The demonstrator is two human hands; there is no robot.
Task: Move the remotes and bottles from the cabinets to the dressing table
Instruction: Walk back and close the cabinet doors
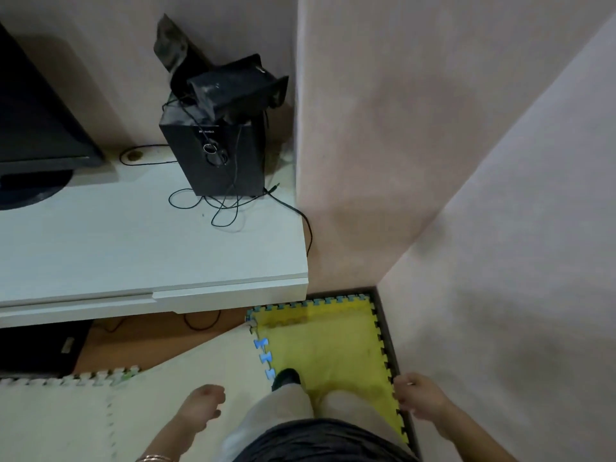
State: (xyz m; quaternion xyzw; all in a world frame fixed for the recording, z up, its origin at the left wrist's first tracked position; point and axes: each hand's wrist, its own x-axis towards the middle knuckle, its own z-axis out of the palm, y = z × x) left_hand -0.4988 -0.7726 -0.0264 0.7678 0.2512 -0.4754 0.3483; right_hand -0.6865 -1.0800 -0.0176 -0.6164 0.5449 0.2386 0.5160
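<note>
No remote or bottle shows in this view. My left hand (pixel 200 408) hangs low at the bottom centre, fingers loosely curled, holding nothing. My right hand (pixel 416 396) hangs at the bottom right beside the wall, fingers slightly bent and apart, also holding nothing. Both hands are below and in front of the white cabinet (pixel 133 248), well apart from it. My legs and one dark-socked foot (pixel 286 378) stand on the yellow foam mat (pixel 326 341).
On the cabinet top stand a black speaker box (pixel 216 158) with smaller black units stacked on it, trailing cables (pixel 226 208), and a dark TV (pixel 36 128) at the left. Pink walls (pixel 466 161) close the right side. Cream foam mats (pixel 100 415) cover the floor.
</note>
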